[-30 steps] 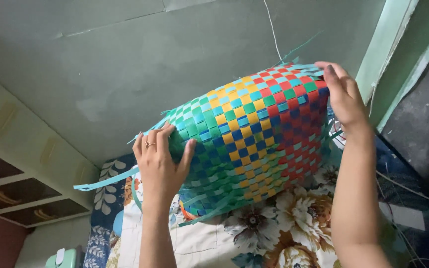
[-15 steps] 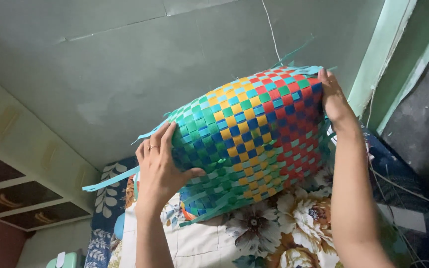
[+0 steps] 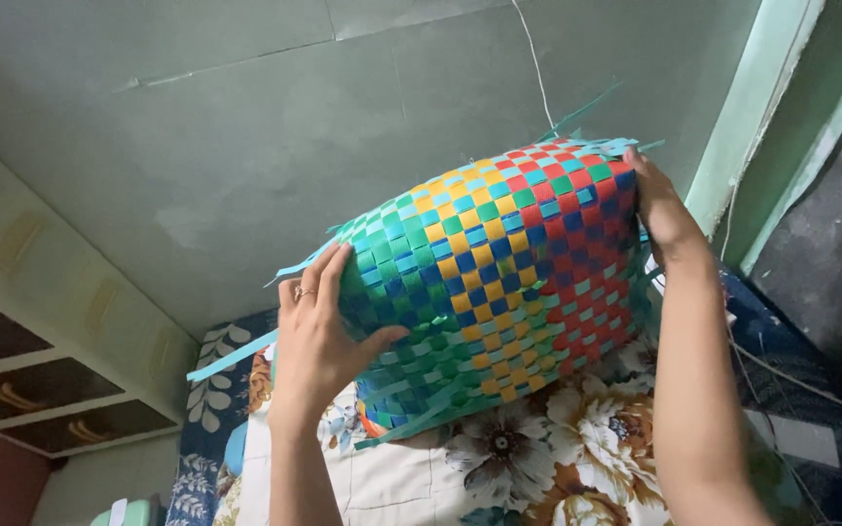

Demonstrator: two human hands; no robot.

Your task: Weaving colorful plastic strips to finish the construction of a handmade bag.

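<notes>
While both hands hold it up off the bed, the basket (image 3: 499, 282) sits mid-frame, tipped on its side with its woven wall facing the camera. Weave runs in bands: green at 9 o'clock, yellow and blue through the middle, red and dark blue toward 3 o'clock. Loose teal strip ends stick out at the 1 o'clock edge, and more trail off past 8 o'clock. Left hand (image 3: 319, 331) lies flat against the green end, at 9 o'clock of the basket, fingers spread upward, thumb pressed across the weave toward 3 o'clock; a ring shows on one finger. Grip there is an open palm bracing the basket, not a closed fist. Right hand (image 3: 663, 209) is at the basket's 3 o'clock edge, fingers curled over the red rim and out of sight behind it, so this grip is closed on the basket's edge. Both forearms rise from 6 o'clock. Below the basket, at 6 o'clock, a floral sheet (image 3: 528, 468) covers the bed, cream with brown and white flowers. Green wall (image 3: 246, 146) fills the upper frame from 10 to 1 o'clock. Drawers (image 3: 41, 390) with handles stand at 8 o'clock, well apart from the hands. A thin cord (image 3: 536, 68) hangs down the wall at 12 o'clock.
</notes>
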